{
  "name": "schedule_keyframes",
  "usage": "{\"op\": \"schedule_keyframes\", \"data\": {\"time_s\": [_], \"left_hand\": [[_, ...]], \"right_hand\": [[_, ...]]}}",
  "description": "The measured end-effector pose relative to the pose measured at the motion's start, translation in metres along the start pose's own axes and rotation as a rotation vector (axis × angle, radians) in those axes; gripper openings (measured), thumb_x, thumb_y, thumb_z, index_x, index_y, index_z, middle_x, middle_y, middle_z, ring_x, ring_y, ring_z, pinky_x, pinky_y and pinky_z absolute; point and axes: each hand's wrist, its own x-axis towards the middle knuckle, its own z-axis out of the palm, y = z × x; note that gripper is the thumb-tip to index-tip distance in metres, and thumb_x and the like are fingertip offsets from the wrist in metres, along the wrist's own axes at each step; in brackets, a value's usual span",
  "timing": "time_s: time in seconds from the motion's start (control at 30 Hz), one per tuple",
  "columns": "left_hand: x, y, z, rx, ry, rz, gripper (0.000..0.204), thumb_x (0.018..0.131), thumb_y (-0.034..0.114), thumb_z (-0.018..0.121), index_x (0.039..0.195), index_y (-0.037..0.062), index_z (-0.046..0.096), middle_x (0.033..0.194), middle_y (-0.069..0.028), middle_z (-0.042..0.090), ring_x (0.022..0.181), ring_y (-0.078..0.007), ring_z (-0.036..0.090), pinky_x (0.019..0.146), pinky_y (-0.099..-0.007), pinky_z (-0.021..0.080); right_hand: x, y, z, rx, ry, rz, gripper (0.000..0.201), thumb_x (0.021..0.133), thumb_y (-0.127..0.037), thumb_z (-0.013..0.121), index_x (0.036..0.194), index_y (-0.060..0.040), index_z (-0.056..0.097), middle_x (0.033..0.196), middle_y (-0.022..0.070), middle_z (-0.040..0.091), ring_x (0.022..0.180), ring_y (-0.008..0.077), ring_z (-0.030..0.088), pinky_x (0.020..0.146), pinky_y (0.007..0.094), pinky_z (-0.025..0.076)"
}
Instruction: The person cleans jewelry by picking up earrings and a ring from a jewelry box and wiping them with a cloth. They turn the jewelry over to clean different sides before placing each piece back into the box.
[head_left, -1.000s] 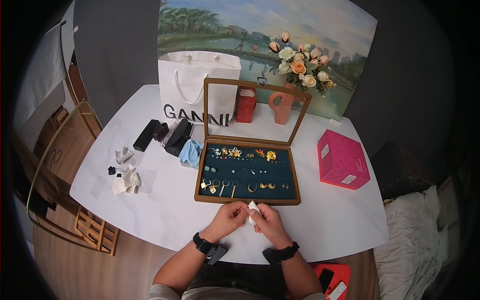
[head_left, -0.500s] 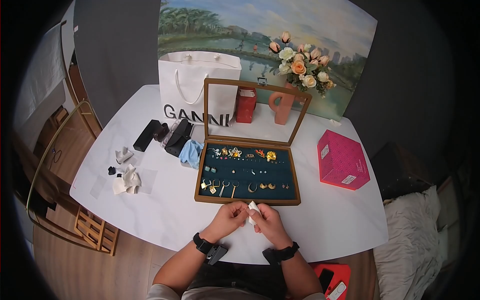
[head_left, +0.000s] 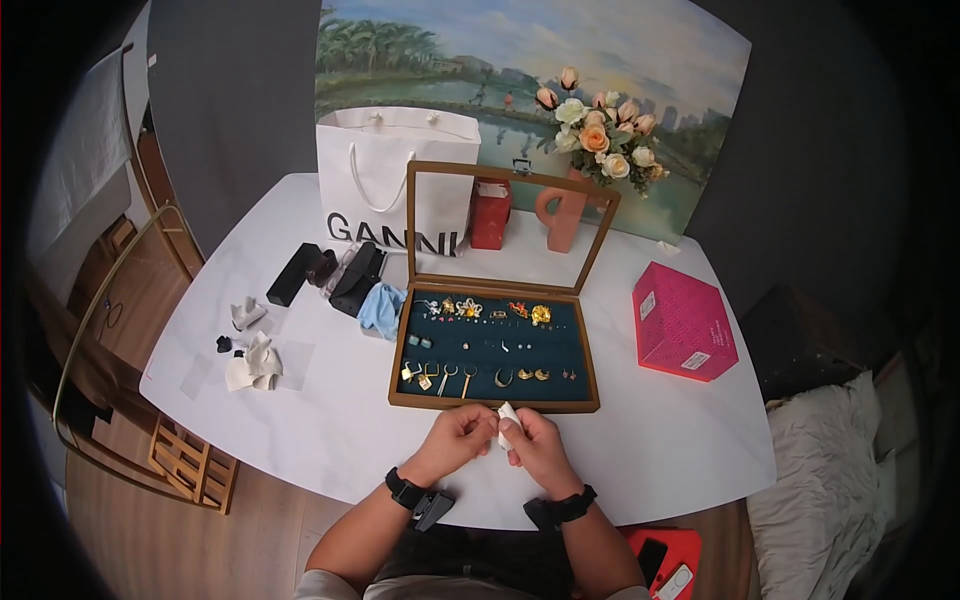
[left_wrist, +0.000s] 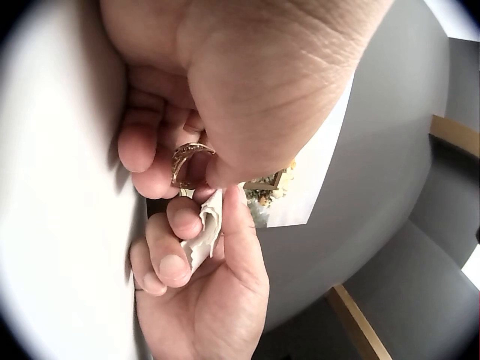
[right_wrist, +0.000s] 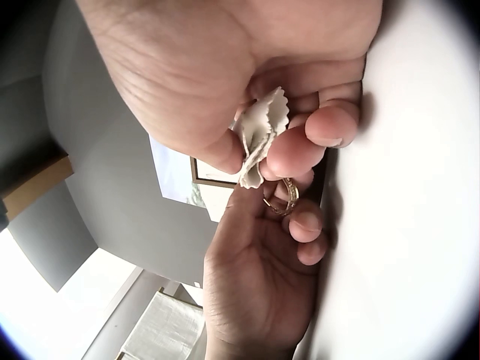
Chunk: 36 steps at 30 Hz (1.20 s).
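Observation:
Close together at the table's near side, both hands work just in front of an open wooden jewellery box (head_left: 597, 360). My left hand (head_left: 452, 440) pinches a gold openwork ring (left_wrist: 178, 165) between thumb and fingers. A folded white cloth (right_wrist: 262, 129) with zigzag edges is gripped in my right hand (head_left: 545, 448), its thumb lying along the fold. In the right wrist view the ring sits right beside the cloth's lower end, and the fingertips of both hands meet there. Rows of earrings, brooches (head_left: 470, 308) and other gold pieces lie on the box's dark green lining.
The box's glass lid stands raised. Left of it are a blue cloth (head_left: 381, 308), a black glasses case (head_left: 357, 280), a long black box (head_left: 295, 274) and a crumpled cream cloth (head_left: 256, 365). A pink box (head_left: 685, 320) stands right; a white paper bag (head_left: 395, 165) stands behind.
The head view has shifted very slightly, so the scene's far part sits a little lower. Both hands keep their hold on the ring and the cloth, with no plain movement.

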Motion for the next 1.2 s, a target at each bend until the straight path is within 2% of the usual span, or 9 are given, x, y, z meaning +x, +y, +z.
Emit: {"op": "schedule_keyframes", "data": {"time_s": [0.17,0.27,0.47,0.67,0.77,0.9,0.97,1.1,1.2], "left_hand": [[-0.003,0.007,0.001,-0.068,0.037,-0.006,0.022,0.107,0.018,0.061,0.111,-0.0005,0.073,0.087,0.0005,0.068,0.068,-0.0049,0.061,0.059,-0.0207,0.048],[-0.001,-0.001,-0.001,-0.068,0.052,0.014,0.022,0.106,0.017,0.062,0.112,-0.0002,0.074,0.089,-0.0001,0.068,0.067,-0.0049,0.06,0.059,-0.0202,0.048],[-0.001,0.001,0.004,0.034,0.108,0.15,0.021,0.105,0.015,0.062,0.108,-0.0004,0.076,0.089,-0.0007,0.065,0.066,-0.0042,0.056,0.058,-0.0207,0.044],[0.004,-0.009,0.0,0.129,0.047,0.217,0.023,0.105,0.021,0.064,0.109,0.0016,0.077,0.087,0.0011,0.064,0.065,-0.0032,0.053,0.058,-0.0205,0.042],[-0.003,0.009,0.005,0.032,0.05,0.115,0.024,0.106,0.022,0.064,0.112,0.0036,0.078,0.084,0.0023,0.064,0.064,-0.0025,0.052,0.058,-0.0201,0.042],[-0.003,0.01,0.006,-0.025,0.067,0.084,0.025,0.106,0.02,0.064,0.122,0.0036,0.075,0.086,0.0027,0.067,0.065,-0.0014,0.052,0.057,-0.0189,0.041],[-0.002,0.008,0.008,-0.078,0.106,0.075,0.025,0.105,0.016,0.065,0.125,0.0021,0.072,0.09,0.0022,0.069,0.067,-0.0008,0.053,0.057,-0.0183,0.042],[0.004,-0.009,0.004,-0.139,0.116,0.142,0.023,0.104,0.01,0.066,0.125,0.0005,0.069,0.094,0.0015,0.071,0.07,0.0,0.055,0.058,-0.0171,0.042],[0.006,-0.012,0.004,-0.164,0.112,0.178,0.02,0.103,0.009,0.067,0.122,0.0005,0.069,0.094,0.0017,0.071,0.07,0.0004,0.055,0.059,-0.0166,0.042]], "right_hand": [[0.002,0.003,-0.002,-0.018,0.106,-0.013,0.026,0.108,-0.027,0.059,0.102,-0.002,0.064,0.08,-0.0007,0.061,0.059,0.0041,0.054,0.052,0.021,0.043],[-0.002,-0.007,0.004,0.057,0.033,0.009,0.027,0.109,-0.026,0.056,0.102,-0.0019,0.064,0.079,-0.0004,0.06,0.059,0.0042,0.053,0.052,0.0214,0.043],[0.001,0.011,0.002,-0.052,-0.115,-0.077,0.03,0.111,-0.031,0.052,0.103,-0.0047,0.064,0.08,-0.0009,0.06,0.06,0.0039,0.052,0.054,0.0203,0.042],[-0.001,0.005,0.004,-0.004,0.011,-0.067,0.033,0.112,-0.031,0.05,0.102,-0.0036,0.064,0.076,0.0003,0.06,0.057,0.0045,0.052,0.052,0.0214,0.042],[0.0,0.004,-0.001,0.112,0.137,-0.041,0.035,0.112,-0.031,0.05,0.098,-0.0024,0.066,0.074,0.0007,0.06,0.056,0.0057,0.053,0.051,0.0221,0.043],[0.0,0.007,-0.004,0.115,0.163,-0.064,0.039,0.113,-0.032,0.046,0.109,-0.0002,0.069,0.079,0.0007,0.062,0.064,0.0053,0.054,0.056,0.0218,0.042],[0.001,0.012,-0.001,0.018,0.124,-0.131,0.038,0.112,-0.029,0.046,0.112,0.0018,0.069,0.087,0.0016,0.064,0.072,0.0078,0.056,0.062,0.024,0.045],[0.001,0.011,0.002,-0.055,0.055,-0.221,0.036,0.111,-0.024,0.047,0.114,0.0046,0.069,0.102,0.0033,0.065,0.085,0.0136,0.061,0.075,0.0286,0.05],[0.005,0.019,-0.001,-0.196,0.066,-0.242,0.034,0.111,-0.023,0.049,0.114,0.0048,0.068,0.106,0.0044,0.066,0.09,0.0166,0.063,0.081,0.0307,0.051]]}}
